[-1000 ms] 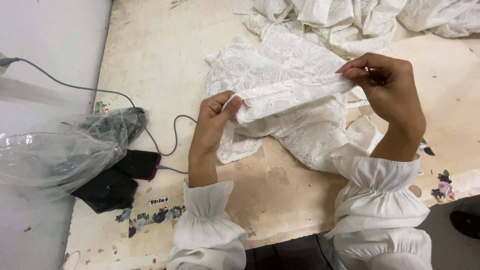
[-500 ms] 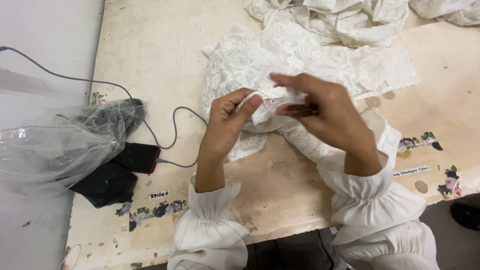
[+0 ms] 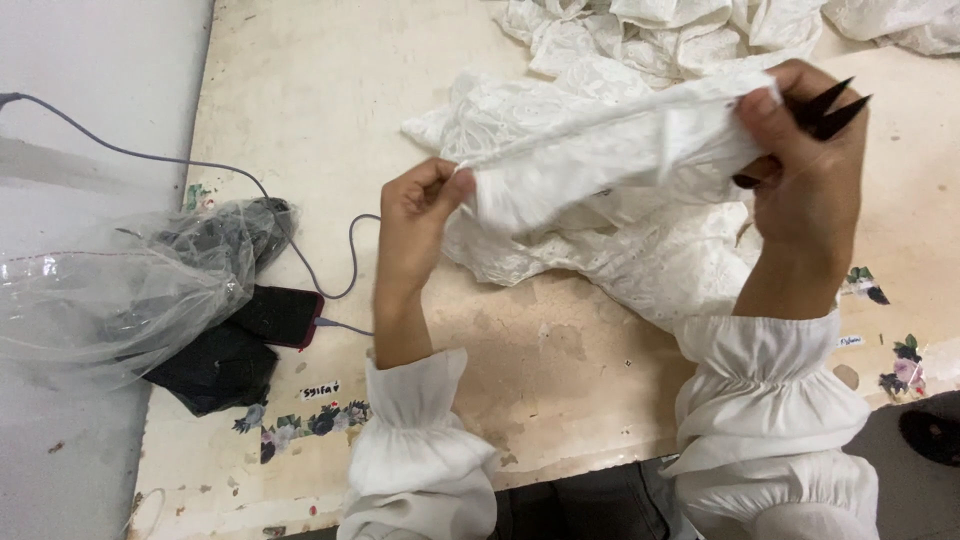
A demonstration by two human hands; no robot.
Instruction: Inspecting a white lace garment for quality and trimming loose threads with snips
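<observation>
While your left hand (image 3: 415, 215) pinched one end of the white lace cloth (image 3: 610, 150) and your right hand (image 3: 800, 170) clenched the other, it hung taut at the frame's upper middle, above the table (image 3: 300, 100). Your right hand also gripped small black snips (image 3: 825, 108); their points sat close enough to snag the lace.

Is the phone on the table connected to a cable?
Yes: a thin grey cable runs across the table and plugs into the end of the dark phone lying beside the clear plastic bag.
</observation>
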